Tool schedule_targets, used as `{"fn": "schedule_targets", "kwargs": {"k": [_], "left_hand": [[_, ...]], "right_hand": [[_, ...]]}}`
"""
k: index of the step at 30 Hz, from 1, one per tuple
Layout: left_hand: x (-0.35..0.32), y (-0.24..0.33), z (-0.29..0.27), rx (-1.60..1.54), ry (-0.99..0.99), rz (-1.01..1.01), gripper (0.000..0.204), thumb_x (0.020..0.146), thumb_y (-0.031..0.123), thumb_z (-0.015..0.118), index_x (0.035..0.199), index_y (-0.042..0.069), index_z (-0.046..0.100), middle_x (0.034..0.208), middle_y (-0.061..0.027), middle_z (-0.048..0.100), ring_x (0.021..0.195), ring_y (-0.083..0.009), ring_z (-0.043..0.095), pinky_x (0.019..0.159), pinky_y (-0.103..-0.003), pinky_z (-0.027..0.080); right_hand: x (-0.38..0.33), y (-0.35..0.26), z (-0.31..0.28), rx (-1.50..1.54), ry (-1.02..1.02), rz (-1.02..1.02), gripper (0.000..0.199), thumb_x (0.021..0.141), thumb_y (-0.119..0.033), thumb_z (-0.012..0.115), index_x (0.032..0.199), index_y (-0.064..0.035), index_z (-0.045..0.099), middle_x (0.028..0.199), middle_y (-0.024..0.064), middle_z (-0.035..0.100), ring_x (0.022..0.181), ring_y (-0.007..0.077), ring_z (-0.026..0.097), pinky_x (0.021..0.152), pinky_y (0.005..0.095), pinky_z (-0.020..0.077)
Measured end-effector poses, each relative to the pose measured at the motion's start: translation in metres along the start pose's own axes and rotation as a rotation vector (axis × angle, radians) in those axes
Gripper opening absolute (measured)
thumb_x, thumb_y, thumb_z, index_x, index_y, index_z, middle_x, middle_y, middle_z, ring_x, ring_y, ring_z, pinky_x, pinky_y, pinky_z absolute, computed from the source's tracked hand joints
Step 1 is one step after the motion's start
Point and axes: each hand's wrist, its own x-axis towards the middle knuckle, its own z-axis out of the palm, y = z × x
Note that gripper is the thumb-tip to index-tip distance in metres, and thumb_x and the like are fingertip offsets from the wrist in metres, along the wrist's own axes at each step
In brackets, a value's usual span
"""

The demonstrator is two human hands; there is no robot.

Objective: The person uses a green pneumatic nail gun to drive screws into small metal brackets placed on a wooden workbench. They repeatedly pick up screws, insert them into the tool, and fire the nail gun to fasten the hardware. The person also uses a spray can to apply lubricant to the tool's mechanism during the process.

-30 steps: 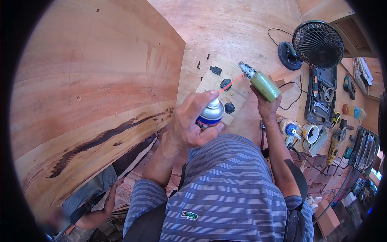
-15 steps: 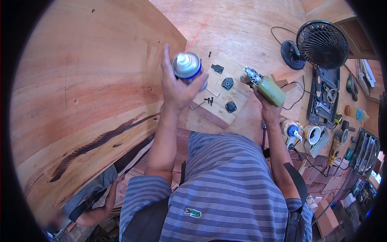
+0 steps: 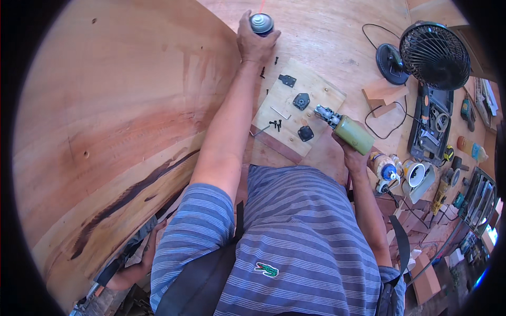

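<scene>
At the far side of the table, my left hand point(image 3: 255, 47) is wrapped round a spray can point(image 3: 262, 23) with a thin red straw at its top. My right hand point(image 3: 354, 159) grips a green cylindrical tool body point(image 3: 356, 134) with bare metal workings point(image 3: 328, 115) at its left end. A wooden board point(image 3: 322, 90) lies between my hands. On it rest a flat black plate point(image 3: 287, 80), a black cover point(image 3: 301, 101), another black cover point(image 3: 305, 134), an L-shaped hex key point(image 3: 280, 112) and several black screws point(image 3: 277, 125). More screws point(image 3: 262, 72) lie near my left forearm.
A tall curved plywood panel point(image 3: 116, 95) borders the left. To the right stand a black fan point(image 3: 433, 55) with its cable, a wood block point(image 3: 383, 96), an open tool case point(image 3: 433, 129), a blue-topped bottle point(image 3: 389, 171) and a white tub point(image 3: 414, 173). Another person's arm point(image 3: 136, 271) shows at lower left.
My left hand has carried the spray can away from me, to the table's far side. My right hand with the green tool body has dropped slightly nearer to me.
</scene>
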Motion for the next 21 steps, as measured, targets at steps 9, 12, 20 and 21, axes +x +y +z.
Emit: {"fn": "schedule_targets", "kwargs": {"k": [9, 12, 20, 21], "left_hand": [[-0.027, 0.084, -0.098, -0.584, -0.142, 0.02, 0.081, 0.076, 0.018, 0.084, 0.142, -0.001, 0.039, 0.119, -0.0161, 0.059, 0.1, -0.0221, 0.066, 0.087, -0.036, 0.055], [-0.066, 0.12, -0.159, -0.696, -0.299, 0.028, 0.079, 0.075, 0.012, 0.081, 0.142, -0.001, 0.042, 0.112, -0.0147, 0.063, 0.093, -0.0208, 0.067, 0.083, -0.035, 0.056], [-0.116, 0.145, -0.227, -0.487, -0.642, 0.116, 0.068, 0.067, 0.018, 0.081, 0.129, -0.001, 0.058, 0.1, -0.0185, 0.067, 0.085, -0.0254, 0.069, 0.076, -0.034, 0.054], [-0.117, 0.147, -0.227, -0.489, -0.647, 0.139, 0.07, 0.067, 0.018, 0.08, 0.129, -0.002, 0.056, 0.101, -0.0182, 0.067, 0.086, -0.0234, 0.069, 0.077, -0.033, 0.054]], "right_hand": [[0.013, 0.005, -0.006, -0.082, -0.012, -0.112, 0.029, 0.079, -0.002, 0.08, 0.105, 0.0012, 0.068, 0.102, 0.0103, 0.067, 0.093, 0.0208, 0.065, 0.083, 0.0305, 0.0509], [0.018, 0.003, -0.004, -0.078, -0.004, -0.148, 0.029, 0.08, -0.001, 0.078, 0.107, 0.0014, 0.067, 0.102, 0.0106, 0.066, 0.095, 0.0209, 0.064, 0.085, 0.0302, 0.05], [0.024, 0.013, -0.002, -0.079, -0.01, -0.209, 0.029, 0.08, -0.001, 0.077, 0.107, 0.0018, 0.067, 0.103, 0.011, 0.066, 0.096, 0.0213, 0.063, 0.087, 0.031, 0.0494], [0.023, 0.012, -0.002, -0.064, -0.013, -0.204, 0.029, 0.08, -0.001, 0.077, 0.107, 0.0017, 0.067, 0.104, 0.011, 0.066, 0.096, 0.0213, 0.063, 0.087, 0.0312, 0.0494]]}}
